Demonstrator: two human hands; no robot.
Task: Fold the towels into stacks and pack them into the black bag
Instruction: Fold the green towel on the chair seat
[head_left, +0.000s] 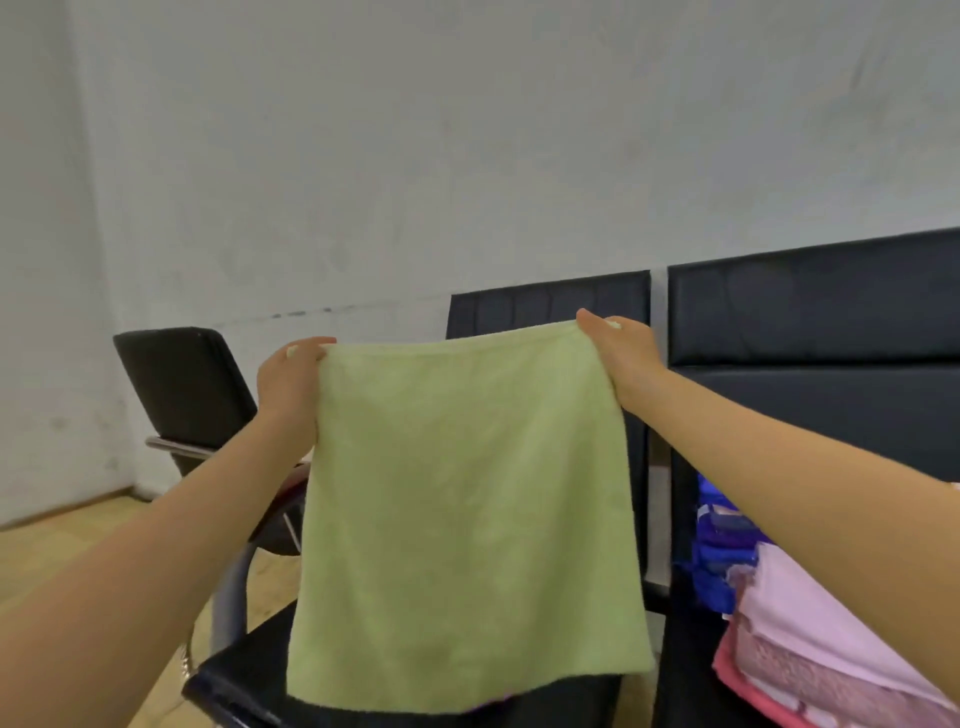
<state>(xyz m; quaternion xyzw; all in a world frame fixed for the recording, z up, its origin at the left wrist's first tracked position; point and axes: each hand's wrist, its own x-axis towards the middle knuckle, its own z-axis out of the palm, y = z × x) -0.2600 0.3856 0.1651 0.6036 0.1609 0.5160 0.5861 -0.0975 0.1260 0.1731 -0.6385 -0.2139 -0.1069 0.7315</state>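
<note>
A light green towel (467, 519) hangs spread out in the air in front of me, over a black chair seat (244, 675). My left hand (291, 379) pinches its top left corner and my right hand (623, 353) pinches its top right corner. The towel's lower edge hangs just above the seat and hides most of it. A sliver of purple cloth shows under the lower edge. At the lower right lies a pile of other towels: pink ones (810, 639) and a blue one (722, 551). No black bag is in view.
Black chairs stand in a row against the white wall: one backrest (545, 301) behind the towel, another (810, 312) at the right holding the towel pile, and a third chair (182, 384) at the left. Wooden floor (62, 535) shows at the lower left.
</note>
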